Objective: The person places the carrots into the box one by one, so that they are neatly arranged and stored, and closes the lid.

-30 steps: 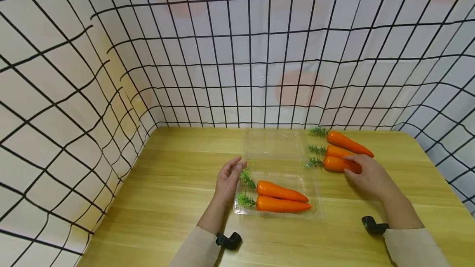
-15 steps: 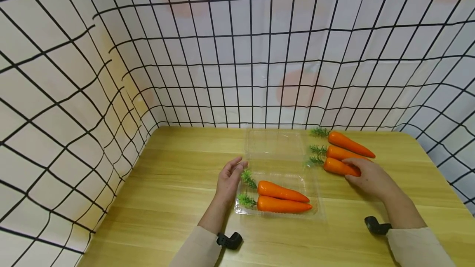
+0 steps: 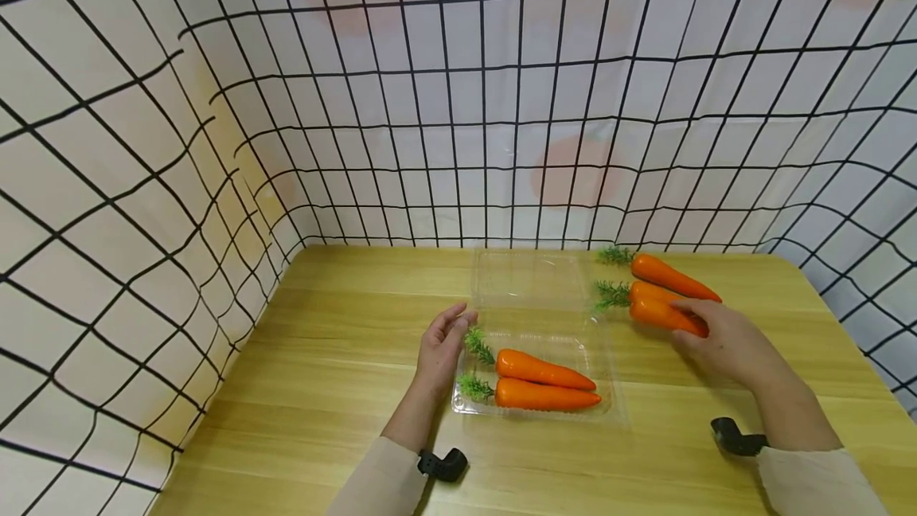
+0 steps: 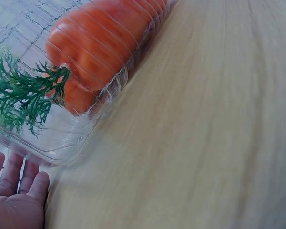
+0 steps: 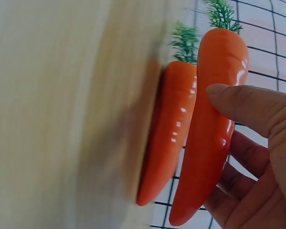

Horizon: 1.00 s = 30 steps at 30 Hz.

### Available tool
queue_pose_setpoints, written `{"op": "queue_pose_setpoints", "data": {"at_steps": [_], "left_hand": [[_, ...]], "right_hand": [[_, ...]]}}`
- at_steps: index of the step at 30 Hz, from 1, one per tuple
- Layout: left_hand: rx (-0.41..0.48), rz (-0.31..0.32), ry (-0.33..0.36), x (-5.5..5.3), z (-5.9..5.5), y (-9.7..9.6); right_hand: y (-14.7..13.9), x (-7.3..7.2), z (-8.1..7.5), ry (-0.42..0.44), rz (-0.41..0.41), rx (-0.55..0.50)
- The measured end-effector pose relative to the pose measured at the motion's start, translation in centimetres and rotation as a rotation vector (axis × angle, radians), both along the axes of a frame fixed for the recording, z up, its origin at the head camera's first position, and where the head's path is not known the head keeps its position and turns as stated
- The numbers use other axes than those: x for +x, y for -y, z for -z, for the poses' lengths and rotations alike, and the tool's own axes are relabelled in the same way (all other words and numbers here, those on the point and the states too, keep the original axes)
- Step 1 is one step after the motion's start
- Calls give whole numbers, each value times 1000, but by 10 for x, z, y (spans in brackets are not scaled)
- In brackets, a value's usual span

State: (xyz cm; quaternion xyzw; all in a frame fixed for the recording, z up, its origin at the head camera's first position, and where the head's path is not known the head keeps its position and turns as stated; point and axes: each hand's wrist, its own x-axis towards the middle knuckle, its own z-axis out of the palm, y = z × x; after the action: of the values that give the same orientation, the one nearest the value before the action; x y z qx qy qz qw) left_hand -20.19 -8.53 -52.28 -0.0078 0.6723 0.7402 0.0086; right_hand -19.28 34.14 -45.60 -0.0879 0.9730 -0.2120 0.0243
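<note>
My right hand (image 3: pixel 727 341) pinches an orange carrot (image 5: pixel 214 109) with a green leafy top, thumb on one side and fingers on the other. In the right wrist view this carrot is raised off the wooden table, beside another carrot (image 5: pixel 169 129) that lies there. At the left end of a clear plastic clamshell box (image 3: pixel 605 388), my left hand (image 3: pixel 438 349) rests with fingers loosely extended by the wall. Inside the box lie two carrots, an upper one (image 3: pixel 544 370) and a lower one (image 3: pixel 548 395), tops pointing left. In the left wrist view the fingers (image 4: pixel 12 176) are at the box's rim.
The box's clear lid (image 3: pixel 530 277) lies folded back flat on the wooden table (image 3: pixel 322 357). Another carrot (image 3: pixel 673 275) lies at the back right. Black-lined white cloth walls (image 3: pixel 444 142) surround the table at the back and sides.
My right hand has lifted the nearest carrot off the table and shifted slightly right with it, so it now overlaps the one behind. The left hand stays by the box.
</note>
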Motion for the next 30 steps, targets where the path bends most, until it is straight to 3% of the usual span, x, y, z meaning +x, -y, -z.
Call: {"op": "queue_pose_setpoints", "data": {"at_steps": [11,23,30], "left_hand": [[12,-11,9,0,-1,0],[23,2,-2,0,1,0],[14,-7,-1,-1,2,0]], "right_hand": [[10,8,-24,-126,22,-21],[32,12,-43,-103,-20,-32],[44,20,-46,-145,-70,-50]]}}
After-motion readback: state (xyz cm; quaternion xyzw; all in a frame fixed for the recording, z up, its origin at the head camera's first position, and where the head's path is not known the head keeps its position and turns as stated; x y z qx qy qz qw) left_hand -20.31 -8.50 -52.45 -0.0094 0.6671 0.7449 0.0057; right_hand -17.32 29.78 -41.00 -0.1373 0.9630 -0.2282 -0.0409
